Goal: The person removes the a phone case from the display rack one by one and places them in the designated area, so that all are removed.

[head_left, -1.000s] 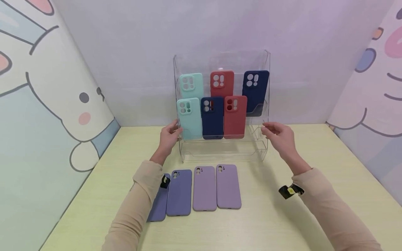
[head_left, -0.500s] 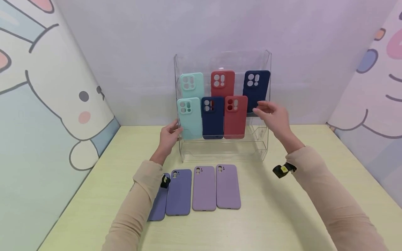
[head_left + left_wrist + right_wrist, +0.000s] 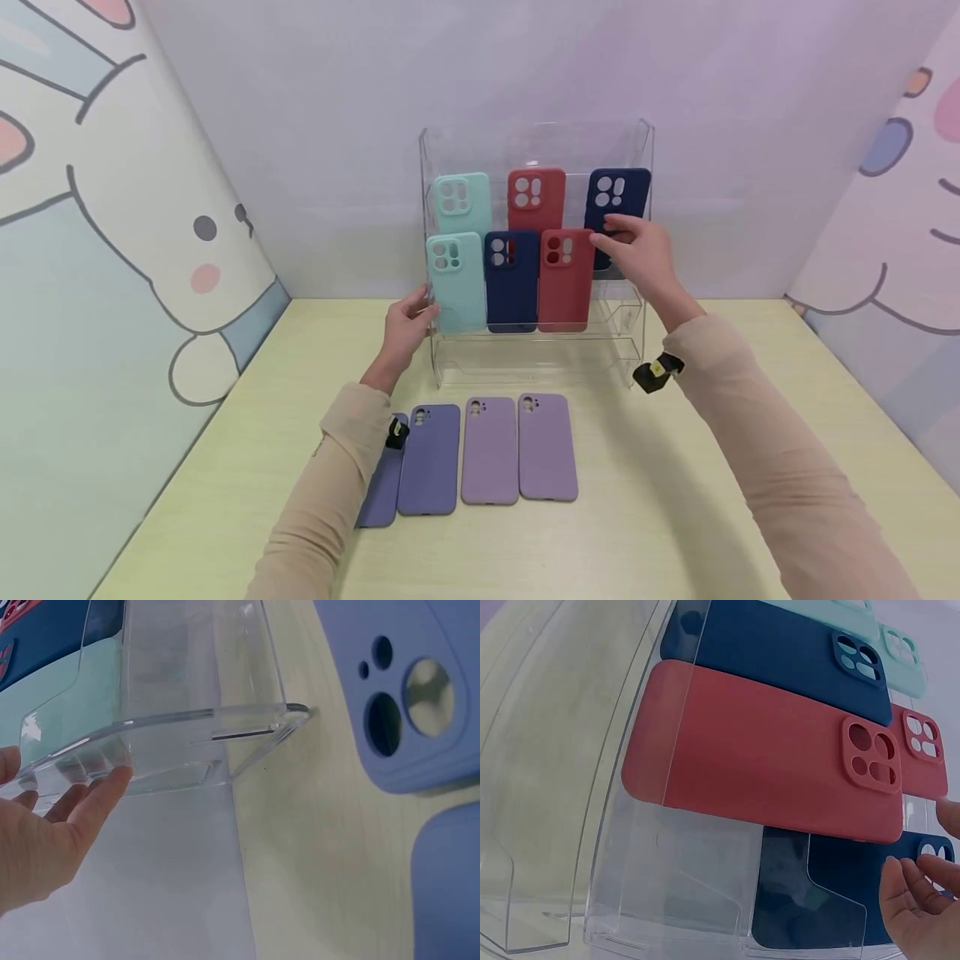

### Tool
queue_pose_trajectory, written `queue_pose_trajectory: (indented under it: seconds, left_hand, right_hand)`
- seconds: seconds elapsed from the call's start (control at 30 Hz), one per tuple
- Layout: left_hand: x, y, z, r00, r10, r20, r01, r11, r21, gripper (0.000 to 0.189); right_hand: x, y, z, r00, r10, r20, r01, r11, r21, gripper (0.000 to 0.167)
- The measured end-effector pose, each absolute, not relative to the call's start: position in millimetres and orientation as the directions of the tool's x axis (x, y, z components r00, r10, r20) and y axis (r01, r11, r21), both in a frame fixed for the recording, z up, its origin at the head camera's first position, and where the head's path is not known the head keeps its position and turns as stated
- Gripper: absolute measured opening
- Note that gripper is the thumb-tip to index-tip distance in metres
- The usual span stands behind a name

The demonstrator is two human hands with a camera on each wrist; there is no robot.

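A clear acrylic rack (image 3: pixel 536 337) stands on the table, holding phone cases in two tiers. My left hand (image 3: pixel 405 327) grips the rack's left side panel, its fingers seen through the plastic in the left wrist view. My right hand (image 3: pixel 643 252) is raised at the right, fingers loosely bent and holding nothing. It overlaps the upper navy phone case (image 3: pixel 618 192), with the thumb close to the top corner of the front red phone case (image 3: pixel 566 292). A navy case (image 3: pixel 512 287) and a mint case (image 3: pixel 457 287) complete the front row.
Behind stand another mint case (image 3: pixel 463 204) and red case (image 3: pixel 536 200). On the table before the rack lie two lilac cases (image 3: pixel 490 454) and two blue-violet cases (image 3: pixel 430 462), one partly under my left sleeve. Cartoon-printed panels (image 3: pixel 150 250) flank the table.
My right hand has risen from beside the rack's lower right side and moved left, in front of the upper navy case. My left hand keeps its grip on the rack.
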State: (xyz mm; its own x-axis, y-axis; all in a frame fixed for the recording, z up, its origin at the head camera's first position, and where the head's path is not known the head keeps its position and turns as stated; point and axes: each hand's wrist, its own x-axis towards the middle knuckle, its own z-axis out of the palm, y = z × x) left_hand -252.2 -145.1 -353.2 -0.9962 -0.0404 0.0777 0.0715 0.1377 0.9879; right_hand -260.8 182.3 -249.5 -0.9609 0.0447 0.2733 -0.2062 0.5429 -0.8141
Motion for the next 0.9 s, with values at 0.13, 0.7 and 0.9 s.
queue_pose_trajectory:
  seconds: [0.13,0.7,0.9]
  left_hand:
    - [-252,-144,-353,-0.996,-0.038,0.080,0.074,0.143,0.987,0.047]
    - [-251,-144,-354,-0.996,-0.046,0.082,0.075,0.141,0.987,0.047]
    - [-251,-143,-354,-0.994,-0.053,0.091,0.082,0.147,0.986,0.046]
  right_hand:
    - [-265,182,-249,-0.966,0.041,0.254,-0.191,0.543,-0.818,0.051]
    - [-274,178,-254,-0.978,0.011,0.208,-0.168,0.548,-0.819,0.043]
    - [-273,178,-255,-0.973,0.020,0.231,-0.181,0.555,-0.812,0.036]
